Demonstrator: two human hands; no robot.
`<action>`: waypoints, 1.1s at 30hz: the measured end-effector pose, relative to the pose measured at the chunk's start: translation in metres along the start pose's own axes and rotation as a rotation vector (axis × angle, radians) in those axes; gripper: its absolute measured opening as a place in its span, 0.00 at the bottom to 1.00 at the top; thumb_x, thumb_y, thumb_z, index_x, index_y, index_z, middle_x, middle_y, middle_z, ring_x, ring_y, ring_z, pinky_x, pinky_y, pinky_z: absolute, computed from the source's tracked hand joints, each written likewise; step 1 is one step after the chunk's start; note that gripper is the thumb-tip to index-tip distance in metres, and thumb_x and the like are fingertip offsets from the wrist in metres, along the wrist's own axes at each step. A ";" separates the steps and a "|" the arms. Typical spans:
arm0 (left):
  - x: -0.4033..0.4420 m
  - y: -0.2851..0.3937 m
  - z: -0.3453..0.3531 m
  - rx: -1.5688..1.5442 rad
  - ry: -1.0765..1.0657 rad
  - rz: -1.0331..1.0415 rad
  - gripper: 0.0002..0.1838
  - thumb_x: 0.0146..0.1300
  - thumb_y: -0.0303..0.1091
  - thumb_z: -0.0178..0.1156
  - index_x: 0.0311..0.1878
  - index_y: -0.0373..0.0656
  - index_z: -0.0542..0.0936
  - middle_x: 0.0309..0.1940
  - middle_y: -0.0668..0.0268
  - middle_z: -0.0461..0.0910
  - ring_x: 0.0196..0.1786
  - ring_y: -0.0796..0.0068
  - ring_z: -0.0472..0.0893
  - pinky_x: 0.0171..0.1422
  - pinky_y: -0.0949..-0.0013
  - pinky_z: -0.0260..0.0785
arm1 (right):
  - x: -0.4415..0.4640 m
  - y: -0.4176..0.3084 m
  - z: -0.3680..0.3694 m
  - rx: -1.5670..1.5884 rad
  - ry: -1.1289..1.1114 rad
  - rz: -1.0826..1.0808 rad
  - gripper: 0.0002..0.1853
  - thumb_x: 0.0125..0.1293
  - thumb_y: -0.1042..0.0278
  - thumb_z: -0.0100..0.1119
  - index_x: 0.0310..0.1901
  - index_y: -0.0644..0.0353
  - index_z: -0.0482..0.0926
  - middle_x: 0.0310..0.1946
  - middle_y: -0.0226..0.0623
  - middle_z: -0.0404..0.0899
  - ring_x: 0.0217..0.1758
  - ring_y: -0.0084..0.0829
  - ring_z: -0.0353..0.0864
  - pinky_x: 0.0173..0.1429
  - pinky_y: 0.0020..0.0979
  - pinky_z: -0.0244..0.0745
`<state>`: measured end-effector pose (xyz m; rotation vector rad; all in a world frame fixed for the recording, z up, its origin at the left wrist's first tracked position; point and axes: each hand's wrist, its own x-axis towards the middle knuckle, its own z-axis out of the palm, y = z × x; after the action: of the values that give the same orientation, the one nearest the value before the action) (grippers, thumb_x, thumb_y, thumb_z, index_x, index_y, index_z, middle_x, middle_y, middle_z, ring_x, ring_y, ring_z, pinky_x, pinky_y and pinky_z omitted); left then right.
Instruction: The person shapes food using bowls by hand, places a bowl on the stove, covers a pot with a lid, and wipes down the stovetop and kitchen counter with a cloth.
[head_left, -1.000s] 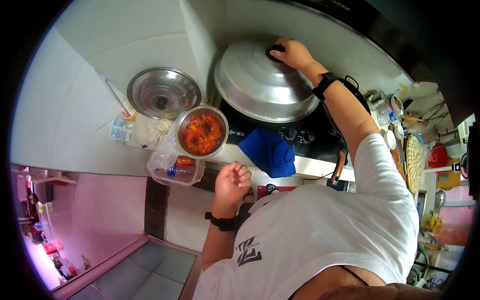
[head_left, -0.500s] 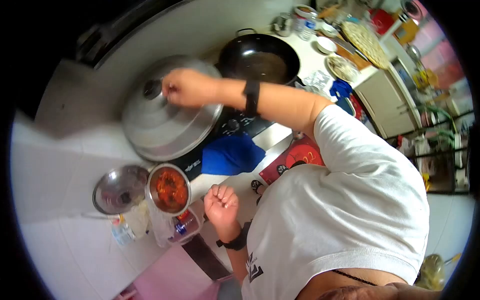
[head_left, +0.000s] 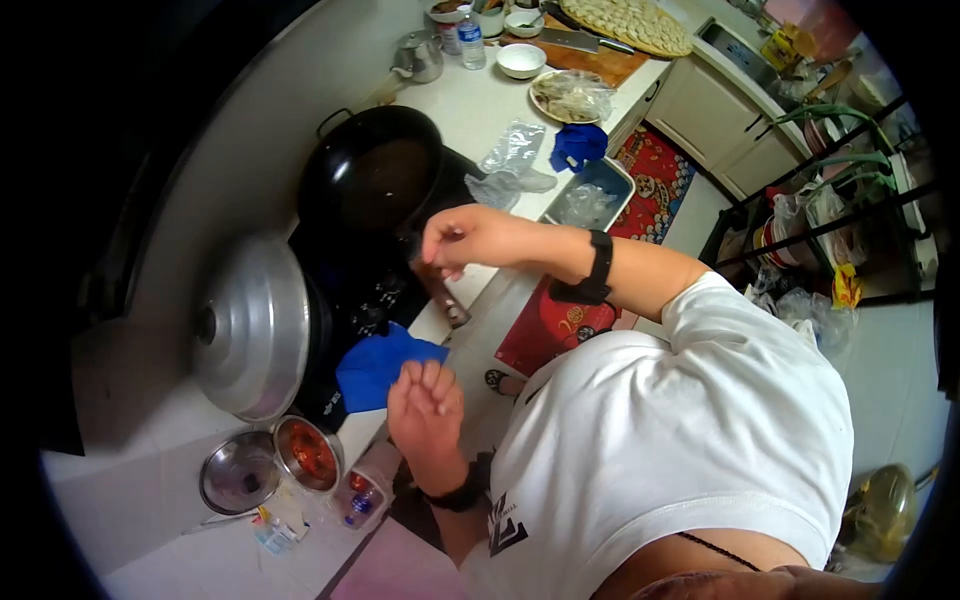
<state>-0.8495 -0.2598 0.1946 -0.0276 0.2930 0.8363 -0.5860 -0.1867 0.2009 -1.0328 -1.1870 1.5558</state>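
Observation:
My right hand (head_left: pixel 475 243) hovers by the near side of the black wok (head_left: pixel 375 180), its fingers loosely bent with nothing visible in them. Just below its fingertips a long handle (head_left: pixel 448 298) points toward me; I see no clear contact. My left hand (head_left: pixel 426 412) is raised at the counter's front edge, palm up, fingers half curled and slightly apart, holding nothing. Beside it a blue cloth (head_left: pixel 385 368) drapes over the stove edge. A large domed aluminium lid (head_left: pixel 262 330) with a dark knob covers the left side of the stove.
A steel bowl of red food (head_left: pixel 306 452) and a glass lid (head_left: pixel 240 473) stand at the lower left. Farther along the counter are a plastic bag (head_left: pixel 512 165), a white bowl (head_left: pixel 521 61), a cleaver (head_left: pixel 568 40) on a board and a tray of dumplings (head_left: pixel 625 22).
My right hand has left the domed lid's knob and moved right, over to the handle near the wok. My left hand stays raised, its fingers a little looser. The view has shifted.

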 end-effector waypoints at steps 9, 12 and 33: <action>0.171 -0.150 0.030 -0.032 -0.056 -0.274 0.20 0.71 0.35 0.49 0.60 0.32 0.73 0.60 0.46 0.74 0.68 0.48 0.70 0.75 0.48 0.61 | -0.154 0.011 -0.190 0.265 0.314 0.011 0.09 0.70 0.73 0.56 0.48 0.66 0.79 0.36 0.33 0.81 0.38 0.24 0.82 0.46 0.27 0.81; 0.212 -0.200 0.050 0.016 0.004 -0.269 0.21 0.71 0.34 0.48 0.62 0.30 0.71 0.62 0.42 0.71 0.70 0.44 0.66 0.78 0.45 0.55 | -0.193 0.011 -0.222 0.245 0.420 -0.043 0.10 0.71 0.71 0.55 0.49 0.66 0.79 0.36 0.33 0.81 0.38 0.23 0.82 0.47 0.27 0.80; 0.375 -0.313 0.025 -0.020 0.019 -0.532 0.27 0.78 0.47 0.36 0.70 0.38 0.64 0.68 0.49 0.68 0.71 0.50 0.66 0.78 0.47 0.56 | -0.183 0.000 -0.313 -0.930 0.442 -0.695 0.12 0.61 0.72 0.65 0.46 0.61 0.79 0.45 0.45 0.78 0.50 0.48 0.78 0.58 0.42 0.73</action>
<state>-0.3763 -0.1939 0.0906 -0.1269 0.2774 0.3110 -0.2413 -0.2911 0.1579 -1.2373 -1.7202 0.1705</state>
